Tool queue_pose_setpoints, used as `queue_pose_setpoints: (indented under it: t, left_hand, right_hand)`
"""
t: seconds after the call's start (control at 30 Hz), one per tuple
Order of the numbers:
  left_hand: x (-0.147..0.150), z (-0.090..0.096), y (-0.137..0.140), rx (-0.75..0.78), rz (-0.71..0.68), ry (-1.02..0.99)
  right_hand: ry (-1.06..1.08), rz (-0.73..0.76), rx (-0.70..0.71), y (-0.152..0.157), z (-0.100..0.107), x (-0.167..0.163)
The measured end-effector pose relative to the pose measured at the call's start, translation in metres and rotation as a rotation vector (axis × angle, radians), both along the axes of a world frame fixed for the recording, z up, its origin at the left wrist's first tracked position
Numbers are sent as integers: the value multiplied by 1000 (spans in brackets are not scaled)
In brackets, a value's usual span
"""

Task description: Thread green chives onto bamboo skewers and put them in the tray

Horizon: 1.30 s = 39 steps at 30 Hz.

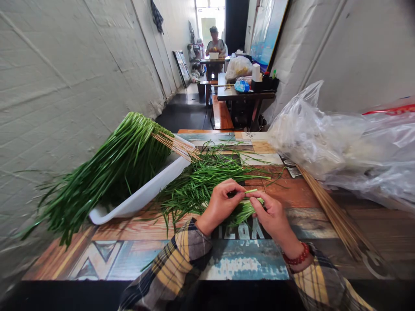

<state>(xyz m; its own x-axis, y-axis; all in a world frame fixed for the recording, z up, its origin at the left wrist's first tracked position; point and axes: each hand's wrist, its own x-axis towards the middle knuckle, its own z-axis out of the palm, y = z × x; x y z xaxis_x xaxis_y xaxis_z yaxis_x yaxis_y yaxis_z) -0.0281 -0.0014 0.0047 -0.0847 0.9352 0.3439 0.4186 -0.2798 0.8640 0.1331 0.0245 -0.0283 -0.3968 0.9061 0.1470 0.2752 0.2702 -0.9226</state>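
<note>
My left hand (222,205) and my right hand (274,218) meet above the table, fingertips closed in a pinch on a few pale-ended garlic chive stalks (251,190). Just below them lies a small bunch of garlic chives (243,212), partly covered by my hands. Loose green chives (207,175) spread behind and left of my left hand. Further left, a white tray (139,198) stands tilted, bearing a thick stack of chives (119,151) threaded on bamboo skewers (177,146). Whether a skewer is between my fingers I cannot make out.
Bare bamboo skewers (327,211) lie on the wood-patterned table (155,263) at right, beside large clear plastic bags (337,142). Walls run along both sides. Beyond are another table (227,91) with bags, an orange bench (221,113), and a seated person (215,45).
</note>
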Motion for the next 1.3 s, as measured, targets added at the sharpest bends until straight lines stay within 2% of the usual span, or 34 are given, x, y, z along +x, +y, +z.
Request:
queue_pose_setpoints:
  t: [0.4,0.8,1.03,1.3]
  left_hand:
    - [0,-7,0,57,27,20]
    - [2,-11,1,44,6,5]
    - [1,-10,1,-1,3,-18]
    - [0,-14,0,-15,-14,-3]
  right_hand:
    - [-31,-21,7,-1,-1,-2]
    - [-16,-49,2,-1,-3,-3]
    - [-29,-76,123,-5,2,-3]
    - [-38,-82,117,-3,-6,-8]
